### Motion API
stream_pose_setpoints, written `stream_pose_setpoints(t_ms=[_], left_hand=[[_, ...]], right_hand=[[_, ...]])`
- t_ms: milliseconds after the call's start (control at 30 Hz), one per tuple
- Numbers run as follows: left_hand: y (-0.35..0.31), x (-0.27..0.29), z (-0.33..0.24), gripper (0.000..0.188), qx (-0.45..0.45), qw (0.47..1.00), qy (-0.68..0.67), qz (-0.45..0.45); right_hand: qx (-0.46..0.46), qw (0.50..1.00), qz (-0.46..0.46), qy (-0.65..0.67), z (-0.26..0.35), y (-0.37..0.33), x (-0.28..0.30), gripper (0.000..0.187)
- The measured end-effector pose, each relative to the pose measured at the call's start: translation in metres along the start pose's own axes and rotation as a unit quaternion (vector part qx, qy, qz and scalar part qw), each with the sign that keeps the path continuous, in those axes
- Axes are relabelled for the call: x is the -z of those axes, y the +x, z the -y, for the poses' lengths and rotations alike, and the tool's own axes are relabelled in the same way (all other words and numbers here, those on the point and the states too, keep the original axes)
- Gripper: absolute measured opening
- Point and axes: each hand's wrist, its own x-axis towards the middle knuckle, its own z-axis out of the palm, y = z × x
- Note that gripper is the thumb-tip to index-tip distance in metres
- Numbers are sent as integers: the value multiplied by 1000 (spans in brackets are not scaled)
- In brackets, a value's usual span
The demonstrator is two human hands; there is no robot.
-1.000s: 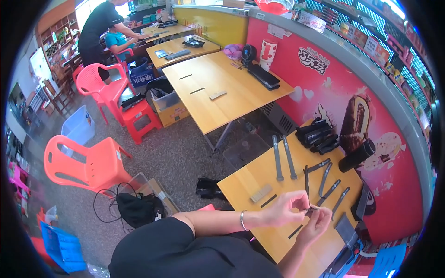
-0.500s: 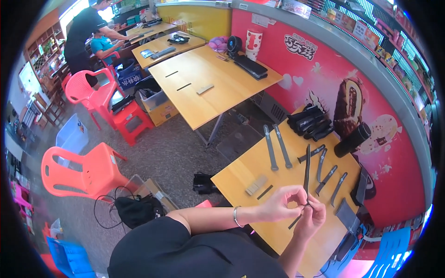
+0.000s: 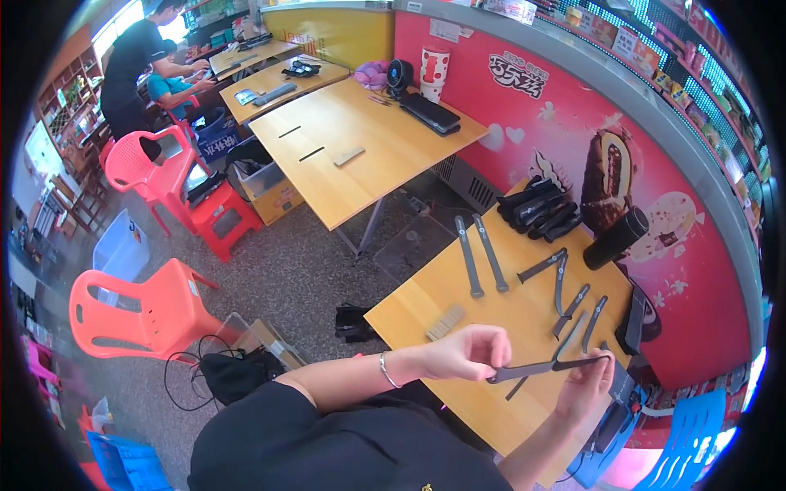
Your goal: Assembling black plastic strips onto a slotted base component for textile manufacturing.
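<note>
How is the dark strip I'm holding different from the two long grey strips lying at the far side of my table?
The dark strip is held above the table between the left hand and right hand; the two grey strips lie flat on the wood, untouched. The held strip runs roughly left to right, while the grey pair points away from you. It looks darker than they do. All are long, narrow and flat.

Matt dark metal strip (image 3: 544, 367); smooth pale wood table (image 3: 491, 409); glossy orange plastic chair (image 3: 139, 307).
</note>
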Motion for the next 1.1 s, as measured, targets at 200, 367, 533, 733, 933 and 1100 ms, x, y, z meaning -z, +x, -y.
stream_pose_setpoints(t_ms=[200, 367, 533, 733, 933, 1100], left_hand=[[-3, 0, 1, 20, 32, 998, 34, -39], [-2, 4, 14, 19, 66, 987, 105, -107], [-5, -2, 20, 18, 124, 973, 126, -150], [-2, -7, 20, 14, 83, 975, 147, -145], [-3, -13, 22, 14, 55, 976, 154, -143], [-10, -15, 17, 16, 79, 971, 179, -136]], right_hand=[[30, 998, -49, 1, -4, -11, -15, 19], [26, 993, -6, -116, -4, -24, -33, 17], [45, 989, 16, -143, -4, -36, -35, 19], [51, 962, 117, -243, -7, -41, -27, 34], [133, 898, 72, -413, -9, -41, -41, 34], [103, 938, 23, -331, -4, -44, -29, 21]])
